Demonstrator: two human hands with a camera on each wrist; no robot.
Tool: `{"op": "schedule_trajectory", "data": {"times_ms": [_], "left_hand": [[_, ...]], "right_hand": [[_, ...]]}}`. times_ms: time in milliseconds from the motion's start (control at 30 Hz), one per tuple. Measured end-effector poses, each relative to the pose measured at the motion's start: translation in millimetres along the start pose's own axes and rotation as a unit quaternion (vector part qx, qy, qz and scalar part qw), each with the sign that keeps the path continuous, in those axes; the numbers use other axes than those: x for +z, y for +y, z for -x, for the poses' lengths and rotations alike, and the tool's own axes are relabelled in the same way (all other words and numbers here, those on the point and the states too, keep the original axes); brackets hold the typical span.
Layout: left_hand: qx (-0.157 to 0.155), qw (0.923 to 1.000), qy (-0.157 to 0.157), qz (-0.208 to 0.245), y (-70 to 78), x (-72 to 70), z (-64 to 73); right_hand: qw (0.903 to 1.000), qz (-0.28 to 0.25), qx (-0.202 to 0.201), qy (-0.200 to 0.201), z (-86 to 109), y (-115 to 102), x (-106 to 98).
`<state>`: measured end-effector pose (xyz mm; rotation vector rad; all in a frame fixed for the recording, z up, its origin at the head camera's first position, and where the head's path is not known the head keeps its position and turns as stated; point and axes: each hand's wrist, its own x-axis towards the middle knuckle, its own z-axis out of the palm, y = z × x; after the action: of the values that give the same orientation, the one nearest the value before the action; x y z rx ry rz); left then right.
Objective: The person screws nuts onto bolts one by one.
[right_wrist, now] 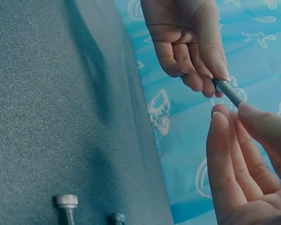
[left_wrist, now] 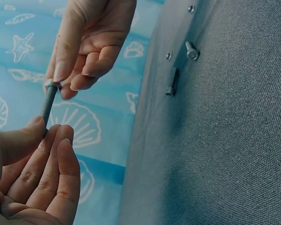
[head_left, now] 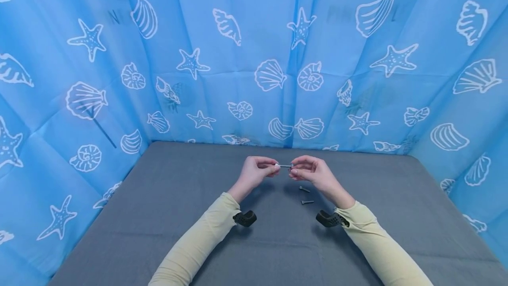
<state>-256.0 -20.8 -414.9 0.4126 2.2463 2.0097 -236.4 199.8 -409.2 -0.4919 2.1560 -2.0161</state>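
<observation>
Both hands hold one metal bolt (head_left: 285, 166) level above the grey table, one at each end. My left hand (head_left: 259, 172) pinches the left end between thumb and fingertips. At the other end, my right hand (head_left: 313, 174) pinches with thumb and index finger, its other fingers loosely bent. In the left wrist view, threaded shank (left_wrist: 48, 105) shows between the hands, with a nut-like collar (left_wrist: 51, 83) at the right fingertips. The fingertips cover both bolt ends. Two loose bolts, one farther (head_left: 304, 189) and one nearer (head_left: 307, 202), lie below my right hand.
Two small shiny metal pieces, one (left_wrist: 191, 8) and another (left_wrist: 169, 56), lie beyond the loose bolts in the left wrist view. The grey table (head_left: 158, 197) ends at a blue shell-print curtain (head_left: 238, 78). Dark wrist mounts, left (head_left: 245, 218) and right (head_left: 331, 219), stick out inward.
</observation>
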Motion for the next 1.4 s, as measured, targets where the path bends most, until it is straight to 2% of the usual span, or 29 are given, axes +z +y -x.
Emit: {"op": "schedule_trajectory", "data": {"times_ms": [200,467,700,933,1167,1267,1400], "left_hand": [[0.006,1.0000,0.002,-0.001,-0.2,-0.9,-0.5],[0.004,0.9999,0.005,-0.011,-3.6,1.9,-1.9],[-0.008,1.0000,0.001,-0.001,-5.2,1.3,-2.6],[0.000,0.9999,0.010,-0.008,-2.0,0.7,-3.5],[-0.004,0.9999,0.009,-0.006,-0.6,2.1,-3.9],[-0.006,0.9999,0.009,-0.005,-1.3,1.7,-4.3],[-0.007,0.9999,0.009,-0.009,-2.2,2.0,-5.7]], "right_hand": [[0.9993,0.029,0.022,0.008,-1.5,1.1,2.4],[1.0000,-0.002,-0.001,0.006,0.2,3.0,3.6],[0.9988,0.036,0.022,0.025,-3.8,4.5,3.8],[0.9998,0.001,0.012,0.017,-4.6,3.3,-0.5],[0.9984,0.018,0.046,0.027,-4.1,3.1,1.1],[0.9987,0.020,0.041,0.023,-3.6,3.0,1.1],[0.9998,0.001,0.016,0.012,-2.9,3.3,-1.0]]}}
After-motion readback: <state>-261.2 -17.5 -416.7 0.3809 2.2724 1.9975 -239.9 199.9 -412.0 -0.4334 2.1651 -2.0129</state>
